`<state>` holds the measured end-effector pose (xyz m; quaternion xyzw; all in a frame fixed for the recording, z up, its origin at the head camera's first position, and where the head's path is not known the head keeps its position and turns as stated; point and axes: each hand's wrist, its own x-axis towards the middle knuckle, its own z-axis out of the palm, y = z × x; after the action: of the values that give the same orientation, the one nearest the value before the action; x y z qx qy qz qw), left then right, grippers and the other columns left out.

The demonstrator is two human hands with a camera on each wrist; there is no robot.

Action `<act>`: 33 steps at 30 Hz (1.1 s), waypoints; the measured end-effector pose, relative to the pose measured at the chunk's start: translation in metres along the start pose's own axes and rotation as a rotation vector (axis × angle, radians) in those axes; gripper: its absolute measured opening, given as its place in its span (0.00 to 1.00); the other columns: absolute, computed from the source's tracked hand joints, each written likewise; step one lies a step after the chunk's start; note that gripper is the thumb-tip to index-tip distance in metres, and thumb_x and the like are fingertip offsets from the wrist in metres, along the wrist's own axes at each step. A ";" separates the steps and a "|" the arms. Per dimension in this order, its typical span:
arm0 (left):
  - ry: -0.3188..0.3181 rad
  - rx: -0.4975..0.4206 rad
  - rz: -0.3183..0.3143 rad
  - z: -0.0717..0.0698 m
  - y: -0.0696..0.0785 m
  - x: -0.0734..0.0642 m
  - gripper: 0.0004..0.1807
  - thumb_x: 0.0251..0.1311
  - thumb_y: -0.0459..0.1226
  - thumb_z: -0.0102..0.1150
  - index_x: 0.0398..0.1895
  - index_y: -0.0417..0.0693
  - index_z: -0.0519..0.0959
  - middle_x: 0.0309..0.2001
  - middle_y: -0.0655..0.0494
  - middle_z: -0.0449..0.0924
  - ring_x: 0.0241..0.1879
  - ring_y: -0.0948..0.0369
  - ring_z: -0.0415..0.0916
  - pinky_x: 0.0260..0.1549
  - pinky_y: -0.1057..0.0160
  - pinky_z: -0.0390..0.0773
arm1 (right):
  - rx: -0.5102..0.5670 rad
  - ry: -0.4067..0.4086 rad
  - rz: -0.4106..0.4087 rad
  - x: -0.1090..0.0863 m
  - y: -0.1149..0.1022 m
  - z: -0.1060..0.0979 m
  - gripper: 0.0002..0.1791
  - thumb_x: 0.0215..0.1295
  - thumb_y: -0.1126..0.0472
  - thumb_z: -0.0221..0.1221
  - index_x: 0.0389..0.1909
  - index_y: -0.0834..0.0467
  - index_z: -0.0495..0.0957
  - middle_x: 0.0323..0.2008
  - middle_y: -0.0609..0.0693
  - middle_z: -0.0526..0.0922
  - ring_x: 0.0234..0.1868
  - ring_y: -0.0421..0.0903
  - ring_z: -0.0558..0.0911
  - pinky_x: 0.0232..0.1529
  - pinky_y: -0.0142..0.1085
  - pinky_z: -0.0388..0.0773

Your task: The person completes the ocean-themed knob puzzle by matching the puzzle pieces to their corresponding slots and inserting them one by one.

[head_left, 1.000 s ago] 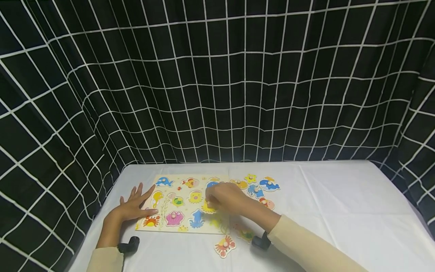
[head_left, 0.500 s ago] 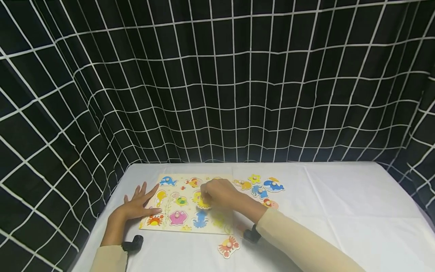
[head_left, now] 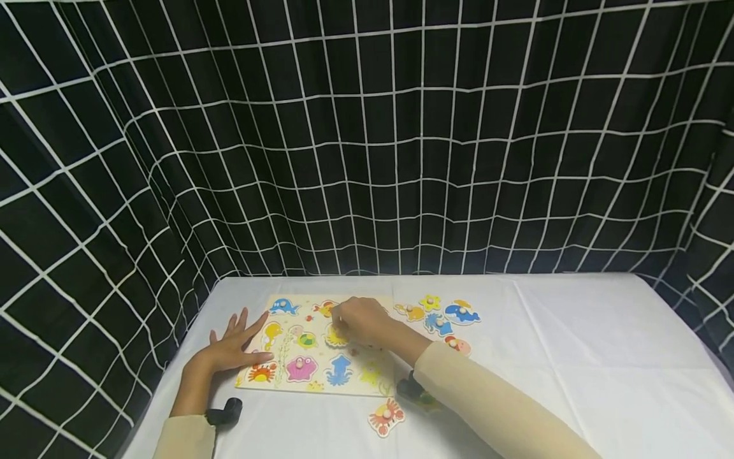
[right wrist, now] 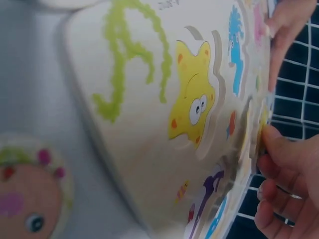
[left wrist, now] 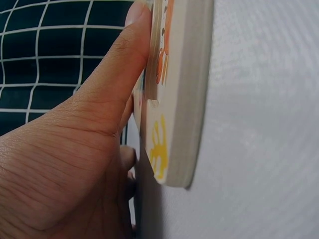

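Observation:
A pale wooden peg-puzzle board (head_left: pixel 320 361) with sea animals lies on the left of the table. My left hand (head_left: pixel 226 349) rests at its left edge, fingers spread; in the left wrist view the thumb (left wrist: pixel 112 74) lies along the board's edge. Over the board's middle, my right hand (head_left: pixel 362 320) pinches a yellow puzzle piece (head_left: pixel 335 338) at the yellow octopus slot; the hand hides its knob. The right wrist view shows the thumb (right wrist: pixel 281 147) and curled fingers at the yellow piece. A pink clam piece (head_left: pixel 301 368) with a knob sits in the board.
Right of the board lie loose pieces: a yellow star (head_left: pixel 429 302), a blue whale (head_left: pixel 461 313), a blue squid (head_left: pixel 438 324) and others. A crab piece (head_left: pixel 387 417) lies near the board's front edge. Another piece is partly hidden under my right wrist. A black gridded curtain (head_left: pixel 413 191) surrounds the table.
My right hand has moved left with the yellow piece, from right of the octopus slot to over it. The left hand has stayed at the board's edge. The head view has shifted slightly.

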<state>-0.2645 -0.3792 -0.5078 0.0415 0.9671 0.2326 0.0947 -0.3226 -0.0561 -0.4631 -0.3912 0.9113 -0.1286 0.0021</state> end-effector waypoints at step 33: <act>-0.022 0.038 -0.062 -0.003 0.001 0.003 0.63 0.44 0.70 0.65 0.81 0.58 0.51 0.81 0.35 0.31 0.78 0.36 0.24 0.64 0.23 0.23 | -0.060 0.037 0.032 0.019 -0.007 0.013 0.07 0.63 0.60 0.66 0.25 0.48 0.82 0.24 0.40 0.82 0.23 0.39 0.74 0.28 0.32 0.72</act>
<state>-0.2677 -0.3794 -0.5058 0.0160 0.9710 0.2106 0.1118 -0.3294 -0.0773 -0.4720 -0.3742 0.9207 -0.1081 -0.0244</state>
